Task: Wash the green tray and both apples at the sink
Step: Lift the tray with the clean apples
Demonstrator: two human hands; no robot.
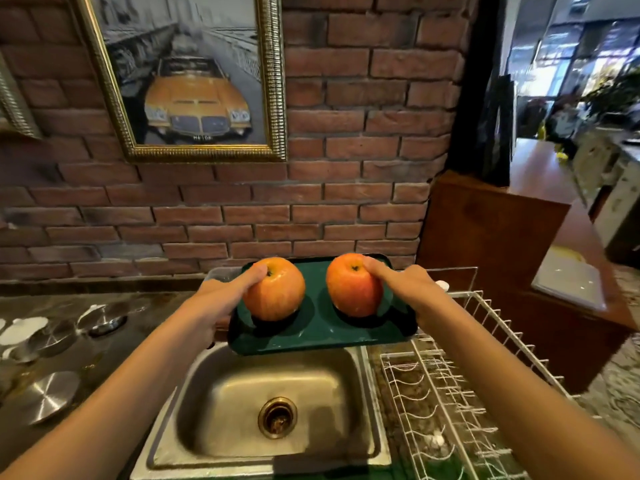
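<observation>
We see one dark green rectangular tray (322, 332) held over the far edge of the single stainless steel sink (273, 403), with two round orange-red apples (274, 289) (354, 285) sitting on it side by side. Our left hand (216, 303) grips the tray's left edge, thumb pressed on the left apple near its stem. Our right hand (412, 289) grips the tray's right edge, thumb on the right apple. Right of the sink stands one white wire dish rack (460, 393); left of it, on the bench (104, 362), several steel lids (48, 396) lie.
</observation>
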